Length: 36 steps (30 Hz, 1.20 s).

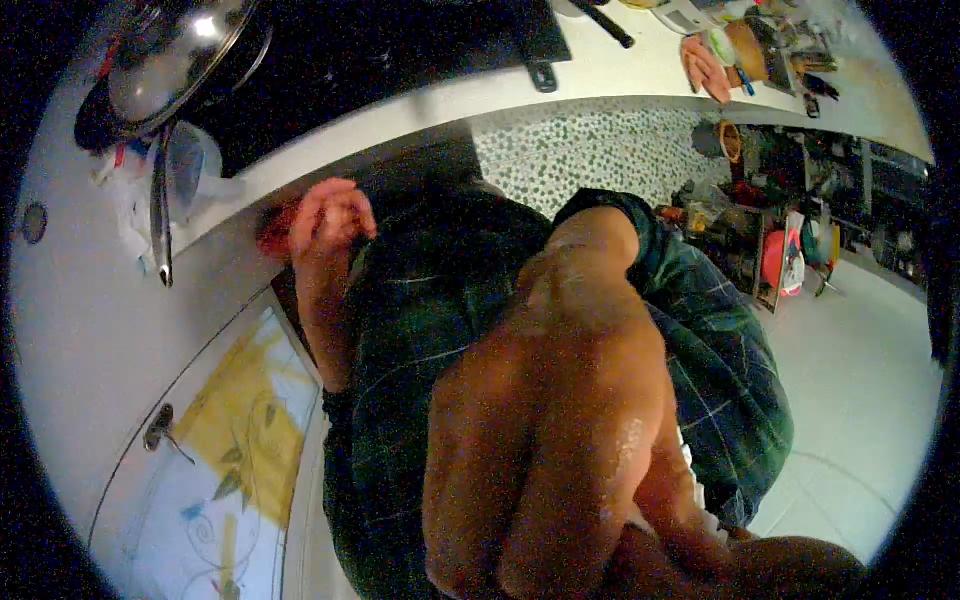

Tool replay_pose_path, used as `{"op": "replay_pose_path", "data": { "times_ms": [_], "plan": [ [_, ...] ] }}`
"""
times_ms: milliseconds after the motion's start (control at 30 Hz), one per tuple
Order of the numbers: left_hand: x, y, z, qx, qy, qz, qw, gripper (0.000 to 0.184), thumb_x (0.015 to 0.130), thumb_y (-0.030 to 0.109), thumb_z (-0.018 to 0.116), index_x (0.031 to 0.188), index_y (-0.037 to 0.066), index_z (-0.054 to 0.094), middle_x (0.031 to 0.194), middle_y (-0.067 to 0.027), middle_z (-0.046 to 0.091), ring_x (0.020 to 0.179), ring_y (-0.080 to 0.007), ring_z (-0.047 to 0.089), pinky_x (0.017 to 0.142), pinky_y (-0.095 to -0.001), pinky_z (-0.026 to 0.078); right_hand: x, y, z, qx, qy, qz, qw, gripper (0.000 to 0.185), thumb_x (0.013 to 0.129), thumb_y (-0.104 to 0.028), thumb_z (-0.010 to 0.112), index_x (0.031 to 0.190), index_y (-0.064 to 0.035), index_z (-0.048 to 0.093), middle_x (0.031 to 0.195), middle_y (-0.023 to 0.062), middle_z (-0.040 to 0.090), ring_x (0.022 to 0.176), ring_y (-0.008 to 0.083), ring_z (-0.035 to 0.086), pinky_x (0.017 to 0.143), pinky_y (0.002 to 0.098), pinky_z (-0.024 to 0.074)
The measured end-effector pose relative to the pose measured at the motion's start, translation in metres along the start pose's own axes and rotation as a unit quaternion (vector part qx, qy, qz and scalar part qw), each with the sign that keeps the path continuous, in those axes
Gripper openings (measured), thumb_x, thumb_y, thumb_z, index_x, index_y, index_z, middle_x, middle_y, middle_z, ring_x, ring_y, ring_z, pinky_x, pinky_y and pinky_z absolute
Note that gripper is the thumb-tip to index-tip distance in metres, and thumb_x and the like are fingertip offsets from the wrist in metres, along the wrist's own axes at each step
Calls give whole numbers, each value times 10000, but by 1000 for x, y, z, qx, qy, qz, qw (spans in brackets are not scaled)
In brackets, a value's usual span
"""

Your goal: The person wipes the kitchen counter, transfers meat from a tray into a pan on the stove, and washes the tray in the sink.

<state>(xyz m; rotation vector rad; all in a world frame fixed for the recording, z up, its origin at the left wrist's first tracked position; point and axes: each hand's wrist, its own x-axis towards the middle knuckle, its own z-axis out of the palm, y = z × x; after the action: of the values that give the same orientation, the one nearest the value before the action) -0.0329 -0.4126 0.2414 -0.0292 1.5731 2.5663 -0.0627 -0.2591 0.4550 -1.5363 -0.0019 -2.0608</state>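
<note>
My right hand (560,430) fills the lower middle, very close to the camera, its back turned to me. Its fingers are bent and run out of sight at the bottom edge. A thin white edge (690,465) shows beside the fingers; what it belongs to is hidden. My left hand (332,218) is farther off at the left, by the counter's front edge. Its fingers are loosely curled and apart, with nothing visible in them. Next to it is a blurred red patch (283,228). Between my arms is a dark plaid shirt (440,300).
A lidded pan (175,70) with a long handle (162,210) stands on the black stove (350,60). The handle juts past the white counter (420,112). Clutter lies at the counter's right end. Low shelves (850,190) and pale floor tiles (850,400) are at right, a patterned door (230,460) lower left.
</note>
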Motion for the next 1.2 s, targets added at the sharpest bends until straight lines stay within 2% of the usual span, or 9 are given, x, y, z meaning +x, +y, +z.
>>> {"op": "replay_pose_path", "data": {
  "times_ms": [233,367,467,600,833,867,967,1033,1200],
  "plan": [
    [3,20,3,-15,39,20,999,229,893,182,469,1044,14,502,775,-87,539,642,-143,494,597,-243,407,3,-5,-10,11,-16,87,996,316,880,-286,526,849,27,516,749,132,527,646,302,537,545,360,448],
    [3,8,-18,-20,14,42,999,246,874,188,498,1052,18,503,780,-89,547,654,-147,510,609,-255,423,-2,-3,0,30,190,249,949,250,880,-196,537,897,53,557,831,169,594,734,337,579,601,401,470],
    [-3,18,-9,-14,10,13,1000,274,852,203,540,1056,22,511,822,-91,562,687,-150,534,628,-270,447,9,2,3,19,113,139,984,216,869,-150,554,900,62,577,929,262,596,807,357,600,648,414,483],
    [-1,18,-5,-62,21,21,998,275,855,203,557,1057,21,515,858,-83,570,719,-153,551,646,-271,457,1,-12,-3,-19,154,133,979,156,862,-93,540,802,36,606,829,214,609,724,290,603,589,333,486],
    [-10,23,8,-150,10,18,988,445,881,223,537,1250,36,375,1064,-116,532,780,-188,578,677,-299,486,-58,-8,-65,-426,418,398,697,158,909,-192,481,901,-43,533,760,-14,548,673,68,503,594,223,422],
    [-7,29,14,-163,-66,56,983,562,872,128,535,1342,50,237,1182,-129,455,829,-207,579,710,-328,494,-86,7,-85,-526,369,356,679,162,910,-184,478,898,-32,532,751,-21,549,666,66,492,588,227,414],
    [-6,16,21,-94,-11,73,993,688,822,175,609,1352,55,186,1192,-130,472,932,-247,565,775,-360,497,-137,44,-125,-538,372,420,629,181,893,-207,507,893,-41,581,732,67,585,669,123,555,599,262,440],
    [-5,5,14,-35,48,46,997,610,814,96,605,1321,37,270,1159,-113,503,961,-216,558,787,-331,497,-140,49,-128,-589,284,509,560,210,880,-230,522,916,-35,590,781,111,615,723,213,605,626,308,463],
    [3,-19,-9,102,219,18,970,180,819,22,580,998,5,588,887,-66,617,796,-116,578,683,-258,507,-175,48,-130,-611,174,504,585,247,878,-242,516,1008,-44,586,929,153,603,855,302,594,735,365,470]
  ]
}}
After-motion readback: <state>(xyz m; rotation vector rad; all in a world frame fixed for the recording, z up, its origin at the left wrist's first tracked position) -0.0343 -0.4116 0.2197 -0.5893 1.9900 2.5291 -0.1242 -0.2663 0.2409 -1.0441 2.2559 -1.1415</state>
